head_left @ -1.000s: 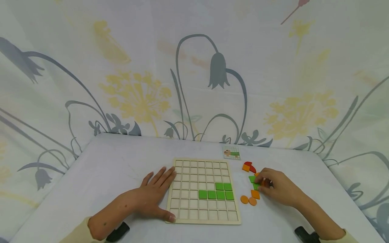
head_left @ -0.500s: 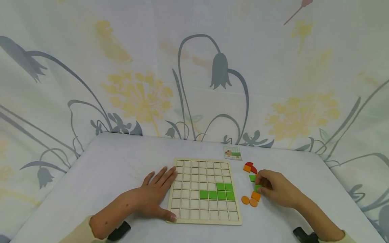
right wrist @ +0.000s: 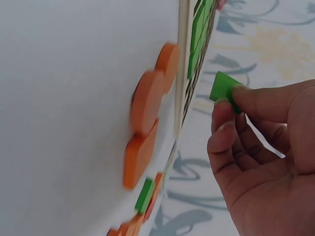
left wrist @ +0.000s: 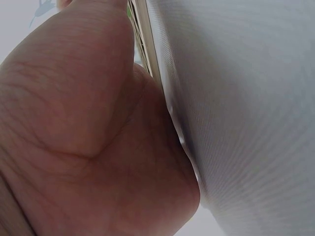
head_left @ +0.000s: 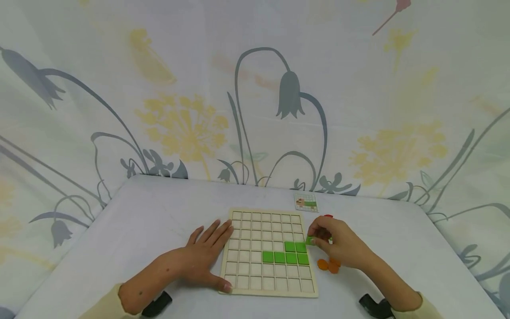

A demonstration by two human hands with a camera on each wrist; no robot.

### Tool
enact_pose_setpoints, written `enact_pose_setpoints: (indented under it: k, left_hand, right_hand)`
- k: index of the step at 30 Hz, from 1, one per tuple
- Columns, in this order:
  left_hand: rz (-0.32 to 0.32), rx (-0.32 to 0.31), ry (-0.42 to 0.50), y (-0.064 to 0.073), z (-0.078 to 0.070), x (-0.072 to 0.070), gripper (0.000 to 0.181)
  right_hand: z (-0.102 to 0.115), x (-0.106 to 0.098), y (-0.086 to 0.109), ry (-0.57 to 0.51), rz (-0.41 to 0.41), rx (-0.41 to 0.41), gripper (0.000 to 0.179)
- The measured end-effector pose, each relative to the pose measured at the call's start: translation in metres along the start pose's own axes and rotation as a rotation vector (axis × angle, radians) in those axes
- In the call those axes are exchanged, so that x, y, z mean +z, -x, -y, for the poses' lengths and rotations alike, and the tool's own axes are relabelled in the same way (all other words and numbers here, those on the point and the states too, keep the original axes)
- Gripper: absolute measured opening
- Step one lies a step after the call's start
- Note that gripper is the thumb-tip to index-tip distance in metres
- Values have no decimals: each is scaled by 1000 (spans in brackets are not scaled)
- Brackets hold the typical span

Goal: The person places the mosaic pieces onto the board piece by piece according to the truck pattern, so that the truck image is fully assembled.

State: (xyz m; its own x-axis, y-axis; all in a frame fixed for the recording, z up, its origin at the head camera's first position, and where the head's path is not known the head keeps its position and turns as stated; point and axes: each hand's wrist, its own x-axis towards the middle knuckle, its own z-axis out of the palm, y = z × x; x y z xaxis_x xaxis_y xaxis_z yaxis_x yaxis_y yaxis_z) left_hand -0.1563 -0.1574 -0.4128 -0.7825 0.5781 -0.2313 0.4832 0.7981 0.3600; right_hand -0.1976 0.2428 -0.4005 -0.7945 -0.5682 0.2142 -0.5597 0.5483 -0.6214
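Note:
A cream wooden grid board (head_left: 244,269) lies on the white table, with several green square tiles (head_left: 280,258) set in cells toward its right side. My left hand (head_left: 203,257) rests spread along the board's left edge, fingertips on the rim and thumb at the near corner. Between thumb and fingertips, my right hand (head_left: 338,241) pinches a green square tile (right wrist: 225,88) at the board's right edge. In the right wrist view that tile is raised above the table surface. The left wrist view is mostly filled by the palm (left wrist: 88,118) beside the board's edge.
Orange round pieces (right wrist: 147,103) and an orange square piece (right wrist: 140,155) lie right of the board. Another green piece (right wrist: 145,195) lies beyond them, and a red piece (head_left: 328,215) shows behind the right hand. A small picture card (head_left: 306,203) lies past the board's far right corner.
My right hand has lifted a green tile from the loose pieces and carried it left to the board's right edge. The left hand has stayed in place.

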Motion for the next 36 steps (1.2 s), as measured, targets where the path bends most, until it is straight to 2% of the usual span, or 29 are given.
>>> enact_pose_setpoints:
  k: [10,21,29,32,36]
  left_hand:
    - [0,-5,-16,0,2,2,135]
    - [2,5,-4,0,1,0,133]
    - [-2,18,-2,0,2,0,133]
    - [1,9,-7,0,1,0,133]
    - [4,8,-2,0,1,0,133]
  right_hand:
    - [22,32,-31,-59,44,40,14]
    - [22,47,-48,-48,100,41,9]
    - [19,47,-45,2,149,-5,8]
    - [19,46,-42,9,125,-25,9]
    - [14,39,-34,22,53,-15,9]
